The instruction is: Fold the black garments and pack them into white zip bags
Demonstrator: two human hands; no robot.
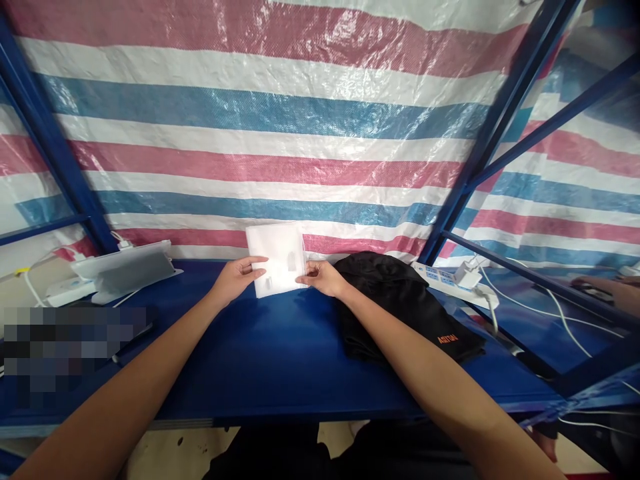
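A white, flat, rectangular packet (277, 250) with small grey marks on its face is held up over the blue shelf (240, 360). I cannot tell whether it is a thin box or a sleeve. My left hand (239, 277) pinches its left edge between thumb and fingers. On the opposite side, my right hand (323, 277) grips the lower right edge the same way. Just right of that hand lies a folded black garment (395, 300) with orange lettering, partly covered by my right forearm.
A grey-white tablet-like panel (133, 263) leans at the left beside a plugged-in power strip (67, 291). Another power strip (445, 280) with cables lies at the right. Blue metal posts (480, 160) frame a striped plastic sheet (280, 127). Another person's hand (610, 293) shows at far right.
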